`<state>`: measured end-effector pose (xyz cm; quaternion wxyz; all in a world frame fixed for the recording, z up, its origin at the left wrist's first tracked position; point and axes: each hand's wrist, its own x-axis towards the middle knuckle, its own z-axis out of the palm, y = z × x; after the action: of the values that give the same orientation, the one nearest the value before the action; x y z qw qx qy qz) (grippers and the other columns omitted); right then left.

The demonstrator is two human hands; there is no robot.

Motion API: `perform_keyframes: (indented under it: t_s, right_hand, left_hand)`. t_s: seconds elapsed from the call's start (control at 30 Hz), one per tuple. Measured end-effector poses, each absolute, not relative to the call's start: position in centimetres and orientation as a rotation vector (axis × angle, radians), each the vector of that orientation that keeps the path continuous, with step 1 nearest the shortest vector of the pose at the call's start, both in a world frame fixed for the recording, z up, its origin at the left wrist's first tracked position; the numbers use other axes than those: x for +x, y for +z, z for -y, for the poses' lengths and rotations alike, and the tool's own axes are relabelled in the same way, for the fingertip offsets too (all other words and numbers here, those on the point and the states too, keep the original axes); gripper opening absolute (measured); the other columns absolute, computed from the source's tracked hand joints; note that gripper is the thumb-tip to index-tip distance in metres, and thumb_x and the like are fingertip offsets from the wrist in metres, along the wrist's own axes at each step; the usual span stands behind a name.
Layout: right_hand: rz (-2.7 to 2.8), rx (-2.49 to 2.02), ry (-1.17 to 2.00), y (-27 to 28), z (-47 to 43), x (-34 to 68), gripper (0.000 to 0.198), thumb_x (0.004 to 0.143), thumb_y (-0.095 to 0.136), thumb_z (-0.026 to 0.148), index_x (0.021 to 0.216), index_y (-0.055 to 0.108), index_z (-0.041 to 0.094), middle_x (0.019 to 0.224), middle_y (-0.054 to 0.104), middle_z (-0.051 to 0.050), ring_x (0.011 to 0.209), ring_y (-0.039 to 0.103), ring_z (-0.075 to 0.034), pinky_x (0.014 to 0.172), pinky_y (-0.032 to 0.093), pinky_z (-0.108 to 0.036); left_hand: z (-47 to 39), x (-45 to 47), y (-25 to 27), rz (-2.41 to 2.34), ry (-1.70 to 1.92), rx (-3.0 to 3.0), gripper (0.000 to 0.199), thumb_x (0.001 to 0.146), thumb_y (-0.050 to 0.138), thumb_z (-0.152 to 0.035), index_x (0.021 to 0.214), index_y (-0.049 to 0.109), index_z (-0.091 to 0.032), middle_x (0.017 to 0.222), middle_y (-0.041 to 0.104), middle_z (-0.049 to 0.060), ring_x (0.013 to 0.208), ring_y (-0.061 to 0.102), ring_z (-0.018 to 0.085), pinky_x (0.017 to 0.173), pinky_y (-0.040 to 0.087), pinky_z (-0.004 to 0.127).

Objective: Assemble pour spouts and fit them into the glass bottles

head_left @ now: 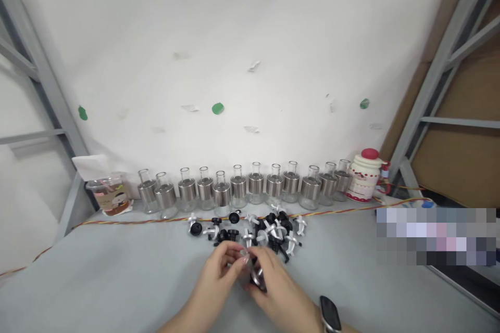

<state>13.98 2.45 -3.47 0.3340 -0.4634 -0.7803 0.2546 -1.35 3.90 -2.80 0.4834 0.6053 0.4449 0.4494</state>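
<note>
My right hand (269, 276) is wrapped round a glass bottle with a shiny metal band (257, 276), held low over the table and mostly hidden by the fingers. My left hand (224, 268) is closed in a pinch at the bottle's clear upper end, where the two hands meet; whether a small part is also between those fingers I cannot tell. Just beyond the fingertips lies a loose pile of black and silver pourer stoppers (275, 229). Behind it stands a row of upright, uncapped glass bottles with metal bands (222, 192).
A plastic drink cup (113, 197) stands at the back left, and a cream-and-red decorated jar (364, 177) at the back right. Twisted red-yellow wire (156, 220) crosses the grey table (97, 276). A blurred-out screen (435, 237) lies at right. Metal frame posts flank both sides.
</note>
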Motion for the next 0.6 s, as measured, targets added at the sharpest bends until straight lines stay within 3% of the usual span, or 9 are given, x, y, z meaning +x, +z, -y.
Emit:
perform_keyframes:
  t_s: [0.1, 0.2, 0.43, 0.6]
  right_hand:
    - [2.009, -1.106, 0.667, -3.6, -2.7, 14.5, 0.060, 0.069, 0.047, 0.006, 0.125, 0.028, 0.019, 0.114, 0.045, -0.010, 0.101, 0.047, -0.018, 0.091, 0.037, -0.032]
    - [2.097, -0.990, 0.659, -3.1, -2.6, 14.8, 0.071, 0.065, 0.045, 0.002, 0.130, 0.020, 0.021, 0.118, 0.040, -0.009, 0.106, 0.043, -0.016, 0.094, 0.035, -0.031]
    - [2.274, -0.921, 0.602, -1.8, -1.9, 15.0, 0.079, 0.060, 0.041, 0.000, 0.132, 0.018, 0.024, 0.132, 0.029, -0.005, 0.120, 0.031, -0.015, 0.098, 0.032, -0.027]
    - [2.410, -0.884, 0.530, -1.7, -1.8, 14.7, 0.084, 0.054, 0.037, 0.000, 0.134, 0.019, 0.020, 0.138, 0.024, -0.004, 0.125, 0.025, -0.016, 0.101, 0.029, -0.029]
  left_hand:
    - [-3.5, -1.5, -2.5, -1.178, 1.080, 1.664, 0.015, 0.072, 0.060, -0.029, 0.079, 0.052, -0.018, 0.081, 0.056, 0.002, 0.078, 0.055, 0.017, 0.068, 0.044, 0.029]
    - [-3.3, -1.3, -3.0, -1.085, 1.007, 1.672, 0.025, 0.066, 0.067, -0.023, 0.083, 0.049, -0.018, 0.086, 0.055, 0.002, 0.082, 0.054, 0.018, 0.071, 0.044, 0.030]
    - [-3.6, -0.7, -4.7, -0.893, 1.011, 1.385, 0.044, 0.061, 0.071, -0.017, 0.090, 0.038, -0.020, 0.077, 0.060, 0.001, 0.077, 0.060, 0.019, 0.068, 0.046, 0.033]
    - [-3.3, -0.4, -4.5, -0.897, 1.009, 1.443, 0.044, 0.059, 0.068, -0.014, 0.096, 0.046, -0.019, 0.082, 0.063, 0.004, 0.078, 0.061, 0.021, 0.068, 0.048, 0.034]
